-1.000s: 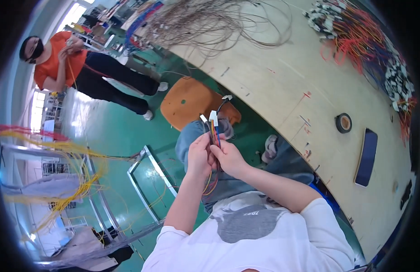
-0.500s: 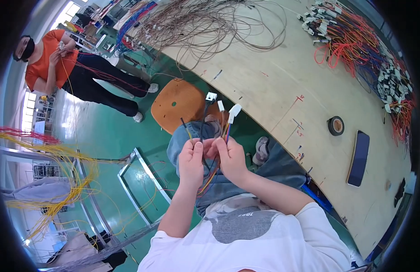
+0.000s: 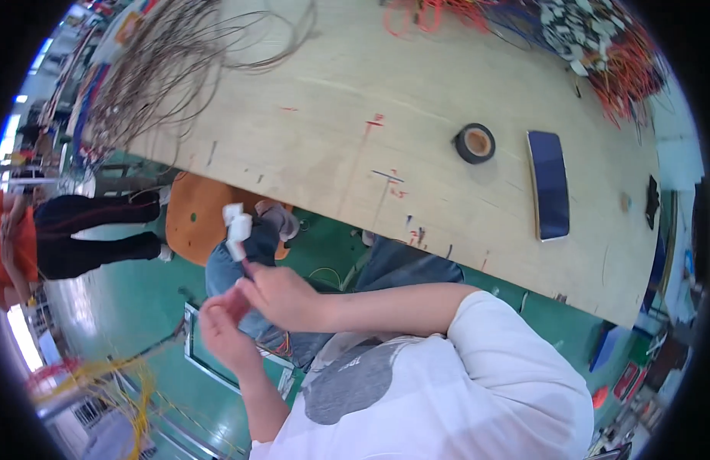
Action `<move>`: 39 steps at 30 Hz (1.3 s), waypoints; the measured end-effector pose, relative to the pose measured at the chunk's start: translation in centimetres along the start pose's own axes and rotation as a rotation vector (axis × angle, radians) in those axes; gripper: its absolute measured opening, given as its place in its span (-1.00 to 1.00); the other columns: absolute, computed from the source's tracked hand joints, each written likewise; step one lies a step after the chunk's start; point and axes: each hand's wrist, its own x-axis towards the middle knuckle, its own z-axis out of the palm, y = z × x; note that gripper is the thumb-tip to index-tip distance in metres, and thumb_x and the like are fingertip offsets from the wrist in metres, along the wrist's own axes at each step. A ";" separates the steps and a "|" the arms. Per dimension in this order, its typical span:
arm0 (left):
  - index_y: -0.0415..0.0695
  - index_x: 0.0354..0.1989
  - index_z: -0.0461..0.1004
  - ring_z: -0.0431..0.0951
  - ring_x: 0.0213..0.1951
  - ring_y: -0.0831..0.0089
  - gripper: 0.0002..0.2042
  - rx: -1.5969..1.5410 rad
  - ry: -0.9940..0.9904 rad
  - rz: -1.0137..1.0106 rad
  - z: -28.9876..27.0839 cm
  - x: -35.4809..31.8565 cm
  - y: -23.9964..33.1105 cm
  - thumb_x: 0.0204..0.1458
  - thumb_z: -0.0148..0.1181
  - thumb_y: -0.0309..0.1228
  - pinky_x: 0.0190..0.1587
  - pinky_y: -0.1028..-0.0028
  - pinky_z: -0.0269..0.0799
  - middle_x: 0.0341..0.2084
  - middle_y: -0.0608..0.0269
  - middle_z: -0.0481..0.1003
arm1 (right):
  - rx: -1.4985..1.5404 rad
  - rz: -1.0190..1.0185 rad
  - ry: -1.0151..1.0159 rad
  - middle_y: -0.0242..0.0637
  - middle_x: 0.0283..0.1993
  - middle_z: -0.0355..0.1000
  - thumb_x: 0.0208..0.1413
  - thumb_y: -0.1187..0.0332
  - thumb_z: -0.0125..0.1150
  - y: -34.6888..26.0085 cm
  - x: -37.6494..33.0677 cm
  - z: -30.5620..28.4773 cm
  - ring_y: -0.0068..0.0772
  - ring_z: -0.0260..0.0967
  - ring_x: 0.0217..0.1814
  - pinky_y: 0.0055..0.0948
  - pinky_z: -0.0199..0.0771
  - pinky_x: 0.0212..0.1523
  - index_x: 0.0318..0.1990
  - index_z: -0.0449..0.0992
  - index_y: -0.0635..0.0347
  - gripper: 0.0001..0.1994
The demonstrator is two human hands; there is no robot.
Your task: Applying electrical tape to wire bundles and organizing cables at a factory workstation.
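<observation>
"Where are the white connectors [image 3: 237, 226]?"
"Just beyond my right hand [image 3: 282, 297], fingers pinching their wires [image 3: 247, 267]!"
"And the left hand [image 3: 228, 330]?"
"Right beside it, blurred; I can't tell its grip."
"Farther?"
"Table [image 3: 317, 146], black tape roll [image 3: 475, 143] toward the right!"

We find the view swung rightward, the co-worker [image 3: 56, 222] now cropped at the left rim, and the white connectors [image 3: 238, 226], apparently, given blur, bunched closer together.
</observation>
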 end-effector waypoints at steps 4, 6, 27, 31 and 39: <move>-0.30 -0.22 0.25 0.49 -0.27 0.28 -0.76 -0.380 -0.122 -0.192 1.1 1.7 0.8 0.16 -0.26 -0.35 -0.15 0.41 0.37 -0.29 -0.06 0.44 | -0.220 -0.083 -0.334 0.05 -0.58 0.35 0.07 0.26 -0.13 0.2 -1.4 0.9 0.06 0.34 -0.51 -0.10 0.33 -0.48 -0.37 0.27 0.34 -0.74; -0.33 -0.19 0.24 0.47 -0.27 0.29 -0.72 -0.365 -0.138 -0.244 2.1 1.5 1.7 0.15 -0.28 -0.34 -0.16 0.40 0.36 -0.35 -0.03 0.45 | -0.191 -0.087 -0.314 0.00 -0.59 0.36 0.04 0.28 -0.10 0.3 -1.5 0.7 0.03 0.35 -0.55 -0.10 0.33 -0.51 -0.39 0.28 0.33 -0.77; -0.08 -0.57 0.16 0.00 -0.78 0.71 -0.77 -0.404 -0.336 -0.088 -3.5 0.7 6.8 0.05 0.01 -0.31 -0.77 0.70 -0.04 -0.76 0.47 0.04 | 0.741 -0.022 -0.720 -0.30 -0.55 0.36 0.04 0.18 0.03 -2.0 -1.1 5.4 -0.39 0.30 -0.50 -0.43 0.30 -0.44 -0.40 0.39 0.26 -0.72; -0.04 -0.64 0.12 -0.09 -0.79 0.71 -0.71 -0.390 -0.116 0.110 -7.8 0.5 8.6 0.06 -0.02 -0.28 -0.80 0.65 -0.20 -0.80 0.49 -0.02 | 0.467 -0.231 -0.841 -0.08 -0.55 0.37 0.01 0.11 0.05 -3.9 0.3 5.8 -0.26 0.32 -0.51 -0.33 0.27 -0.46 -0.45 0.43 0.28 -0.66; -0.04 -0.72 0.06 -0.08 -0.73 0.67 -0.67 -0.792 -0.325 0.446 -15.8 -2.4 15.2 0.05 0.00 -0.40 -0.71 0.63 -0.18 -0.78 0.46 -0.03 | -0.039 -0.261 -0.766 -0.10 -0.59 0.38 -0.07 0.06 0.08 -0.1 1.0 9.8 -0.08 0.34 -0.53 -0.22 0.31 -0.48 -0.56 0.48 0.21 -0.64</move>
